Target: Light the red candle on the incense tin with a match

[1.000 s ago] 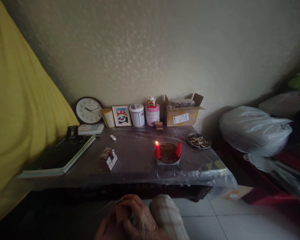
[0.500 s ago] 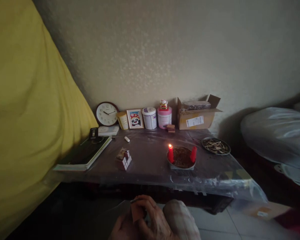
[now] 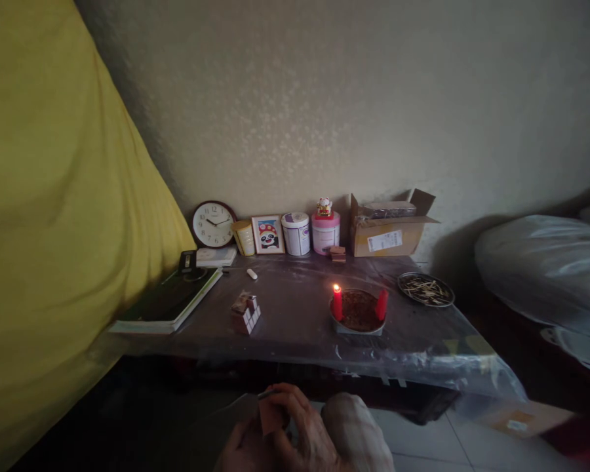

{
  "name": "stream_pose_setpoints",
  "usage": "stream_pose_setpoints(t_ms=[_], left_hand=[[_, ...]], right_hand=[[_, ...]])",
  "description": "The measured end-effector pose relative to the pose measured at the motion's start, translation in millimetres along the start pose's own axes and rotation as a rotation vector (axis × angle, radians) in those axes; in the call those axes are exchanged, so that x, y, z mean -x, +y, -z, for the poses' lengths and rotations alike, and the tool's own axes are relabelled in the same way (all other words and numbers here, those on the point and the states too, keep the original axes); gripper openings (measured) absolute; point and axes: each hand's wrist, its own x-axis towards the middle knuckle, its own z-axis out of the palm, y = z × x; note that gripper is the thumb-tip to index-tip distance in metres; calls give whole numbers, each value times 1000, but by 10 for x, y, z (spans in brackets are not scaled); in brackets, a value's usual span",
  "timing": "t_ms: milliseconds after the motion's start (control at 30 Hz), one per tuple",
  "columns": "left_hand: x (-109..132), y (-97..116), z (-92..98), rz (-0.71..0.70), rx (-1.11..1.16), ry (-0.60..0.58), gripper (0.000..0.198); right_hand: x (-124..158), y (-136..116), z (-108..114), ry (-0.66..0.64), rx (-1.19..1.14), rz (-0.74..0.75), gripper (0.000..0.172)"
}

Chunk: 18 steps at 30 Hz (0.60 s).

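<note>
Low in the head view, just in front of the table edge, both hands are closed around a small reddish-brown matchbox (image 3: 271, 417). My right hand (image 3: 305, 429) has its fingers curled over the box's top and right side. From the lower left, my left hand (image 3: 240, 451) grips the box too; its fingers are in shadow and partly hidden. On the table a round tin (image 3: 358, 328) of dark brown material bears a lit red candle (image 3: 337, 304) at its left and an unlit red candle (image 3: 381, 305) at its right. Left of it sits a stack of small boxes (image 3: 246, 314) in plastic wrap.
A plate of matchsticks (image 3: 425, 290) lies at the table's right. At the back stand a clock (image 3: 214, 224), a picture frame (image 3: 268, 235), two tubs (image 3: 295, 235) and an open carton (image 3: 386, 237). A book (image 3: 170, 301) lies by the yellow curtain (image 3: 78, 196). Clear plastic (image 3: 295, 347) covers the table.
The view has shifted very slightly, so the table things sit a little further right and lower. Both hands keep hold of the matchbox in nearly the same pose.
</note>
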Motion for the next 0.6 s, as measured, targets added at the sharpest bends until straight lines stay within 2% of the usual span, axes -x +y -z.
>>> stream_pose_setpoints(t_ms=[100, 233, 467, 600], left_hand=[[24, -12, -7, 26, -4, 24, 28], [68, -14, -19, -9, -2, 65, 26], [34, -26, -55, 30, 14, 50, 29], [21, -39, -34, 3, 21, 66, 30]], right_hand=[[-7, -22, 4, 2, 0, -3, 35], [-10, -40, 18, -8, 7, -7, 39], [2, -31, 27, 7, 12, 19, 40], [-1, -25, 24, 25, 7, 13, 37]])
